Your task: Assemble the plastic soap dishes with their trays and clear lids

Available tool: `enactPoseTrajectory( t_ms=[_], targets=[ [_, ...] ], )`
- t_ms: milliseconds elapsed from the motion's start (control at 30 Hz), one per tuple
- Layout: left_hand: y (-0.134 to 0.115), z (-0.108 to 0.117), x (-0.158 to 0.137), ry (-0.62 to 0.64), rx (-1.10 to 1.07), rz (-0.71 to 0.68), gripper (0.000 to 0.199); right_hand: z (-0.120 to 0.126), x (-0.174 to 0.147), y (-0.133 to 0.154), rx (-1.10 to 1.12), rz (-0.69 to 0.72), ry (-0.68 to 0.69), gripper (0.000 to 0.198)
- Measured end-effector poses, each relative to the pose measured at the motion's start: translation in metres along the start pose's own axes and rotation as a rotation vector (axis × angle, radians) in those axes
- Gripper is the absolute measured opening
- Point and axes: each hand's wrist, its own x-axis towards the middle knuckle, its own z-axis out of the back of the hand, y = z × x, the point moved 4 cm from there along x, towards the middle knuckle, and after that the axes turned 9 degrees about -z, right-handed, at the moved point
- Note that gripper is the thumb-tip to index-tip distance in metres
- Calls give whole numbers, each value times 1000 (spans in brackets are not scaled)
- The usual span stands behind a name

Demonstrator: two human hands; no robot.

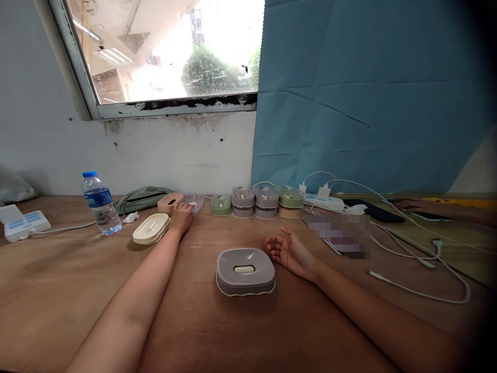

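Note:
A grey oval box-shaped part with a slot in its top sits in front of me; a cream piece shows in the slot. My left hand reaches far across the table, its fingers closed at the near edge of a clear plastic lid. A pink part with a slot lies just left of those fingers. Beside the left wrist rests a cream lid-like piece. My right hand lies palm up to the right of the grey part, fingers loosely curled and apart, holding nothing.
Small green, grey and two-tone boxes line up by the wall. At left stand a water bottle, a green pouch and a white socket block. Cables and a phone lie right, near another person's hand.

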Motion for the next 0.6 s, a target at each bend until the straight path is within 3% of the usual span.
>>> enactPoseTrajectory(
  t_ms=[167, 600],
  targets=[
    [2, 1, -4, 33, 14, 61, 32, 0, -1, 0, 45, -20, -42, 38],
    [4, -7, 2, 56, -18, 22, 31, 0, 1, -1, 11, 5, -5, 32]
  ],
)
